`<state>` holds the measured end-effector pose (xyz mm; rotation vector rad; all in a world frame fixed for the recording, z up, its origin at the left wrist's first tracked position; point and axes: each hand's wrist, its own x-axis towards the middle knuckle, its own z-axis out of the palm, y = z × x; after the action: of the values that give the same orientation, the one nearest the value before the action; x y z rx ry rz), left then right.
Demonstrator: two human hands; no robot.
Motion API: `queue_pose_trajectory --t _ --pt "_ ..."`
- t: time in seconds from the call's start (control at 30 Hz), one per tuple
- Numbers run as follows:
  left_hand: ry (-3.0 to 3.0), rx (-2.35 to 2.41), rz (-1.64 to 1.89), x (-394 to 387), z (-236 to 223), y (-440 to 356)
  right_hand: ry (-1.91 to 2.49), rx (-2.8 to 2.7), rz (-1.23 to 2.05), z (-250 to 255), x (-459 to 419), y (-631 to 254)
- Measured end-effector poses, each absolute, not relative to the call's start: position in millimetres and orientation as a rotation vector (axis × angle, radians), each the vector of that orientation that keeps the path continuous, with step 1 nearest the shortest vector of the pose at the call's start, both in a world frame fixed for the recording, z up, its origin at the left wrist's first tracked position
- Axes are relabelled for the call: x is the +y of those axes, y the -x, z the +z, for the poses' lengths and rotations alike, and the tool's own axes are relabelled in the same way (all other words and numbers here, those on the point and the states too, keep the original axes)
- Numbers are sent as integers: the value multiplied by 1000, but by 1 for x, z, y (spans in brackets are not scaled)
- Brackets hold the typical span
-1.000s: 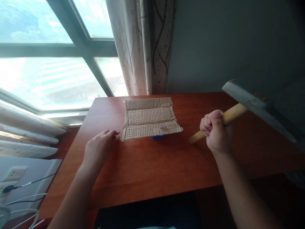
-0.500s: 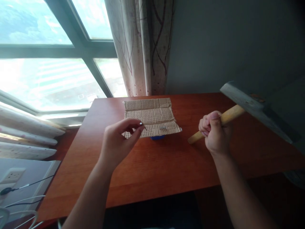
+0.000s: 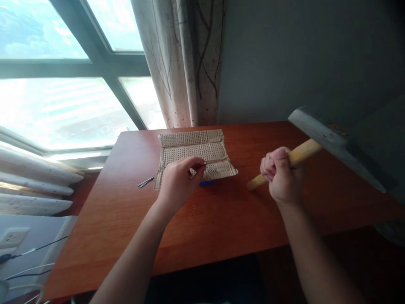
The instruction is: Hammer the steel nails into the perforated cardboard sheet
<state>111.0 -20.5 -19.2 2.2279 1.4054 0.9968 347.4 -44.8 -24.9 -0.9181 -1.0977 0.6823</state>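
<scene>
My left hand (image 3: pixel 180 179) is over the near part of a piece of cardboard (image 3: pixel 193 151) dotted with rows of holes. Its thumb and forefinger pinch a nail (image 3: pixel 205 163), of which only the head end shows. Just right of the fingertips, several nails (image 3: pixel 211 169) stand up from the cardboard. In my right hand (image 3: pixel 281 177) is a hammer (image 3: pixel 322 134), gripped by its wooden handle and raised over the table with the metal head pointing up and to the right. A blue object (image 3: pixel 207 183), mostly hidden, lies under the cardboard's near edge.
A few loose nails (image 3: pixel 146 182) lie left of the cardboard on the reddish wooden table (image 3: pixel 221 223). Behind the table hang a curtain (image 3: pixel 180 63) and a dark wall (image 3: pixel 278 63). A window (image 3: pixel 76 105) is at the left, above a wall socket (image 3: pixel 14 237) with cables.
My left hand has moved right with the nail, closer to the standing nails, uncovering the loose nails on the table. The right hand still holds the hammer raised, nearly in place.
</scene>
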Motion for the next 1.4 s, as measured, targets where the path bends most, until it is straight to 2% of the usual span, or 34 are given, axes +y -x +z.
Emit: queue_pose_trajectory --t 1.23,1.4 --pt "-2243 1416 1042 -20 -32 -114 925 -1148 684 -25 -47 -346" --pt "-2241 1420 1020 -20 -34 -114 1017 -1198 777 -19 -46 -349"
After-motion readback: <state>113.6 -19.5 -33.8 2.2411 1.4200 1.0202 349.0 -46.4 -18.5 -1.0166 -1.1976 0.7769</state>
